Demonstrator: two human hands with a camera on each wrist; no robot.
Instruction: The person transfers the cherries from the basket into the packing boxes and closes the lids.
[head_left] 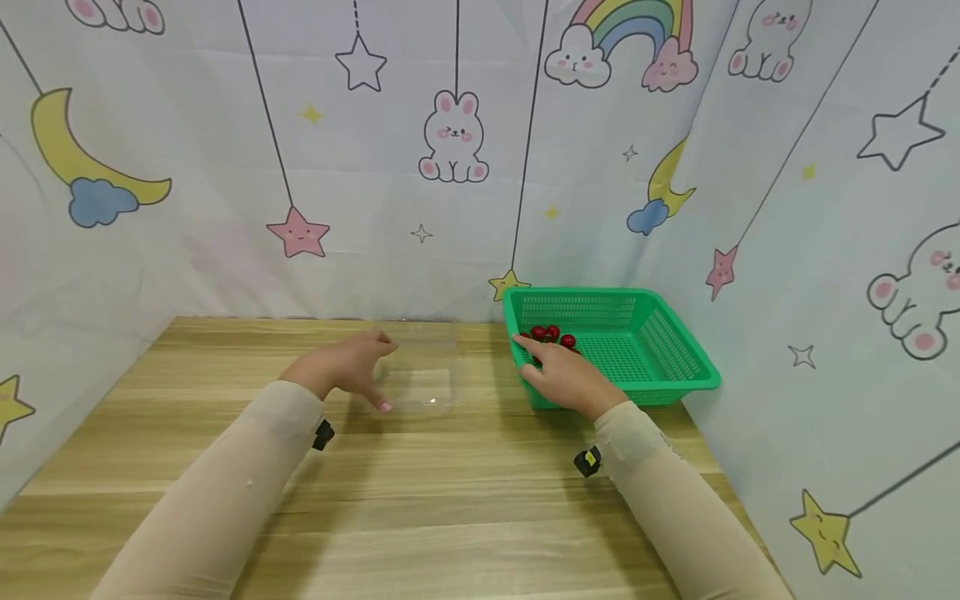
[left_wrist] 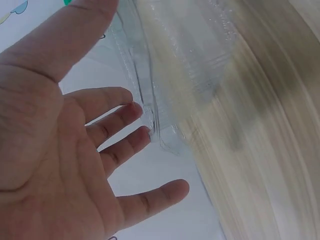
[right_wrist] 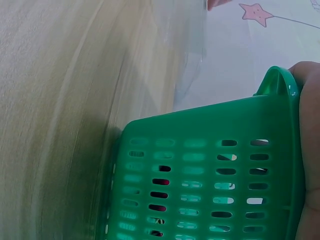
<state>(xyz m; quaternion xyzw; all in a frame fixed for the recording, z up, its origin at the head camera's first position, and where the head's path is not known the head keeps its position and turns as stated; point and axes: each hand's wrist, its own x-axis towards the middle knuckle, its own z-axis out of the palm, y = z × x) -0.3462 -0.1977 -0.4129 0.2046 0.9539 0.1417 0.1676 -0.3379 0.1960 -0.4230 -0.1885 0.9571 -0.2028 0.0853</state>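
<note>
A clear plastic box (head_left: 416,392) stands on the wooden table in front of my left hand (head_left: 348,367). That hand's thumb and fingers are spread apart at the box's left side; in the left wrist view the fingertips (left_wrist: 142,134) are close to its clear edge, and I cannot tell whether they touch. My right hand (head_left: 566,379) lies over the front left corner of a green plastic basket (head_left: 637,387), index finger stretched to the left rim. Several red cherries (head_left: 552,332) are inside, near that hand. In the right wrist view, the palm borders the basket's rim, and most fingers are hidden.
The wood-grain table (head_left: 450,517) meets a white patterned curtain (head_left: 360,167) at the back, with another stretch of it close along the basket's right side. Small black cameras (head_left: 588,461) are worn at both wrists.
</note>
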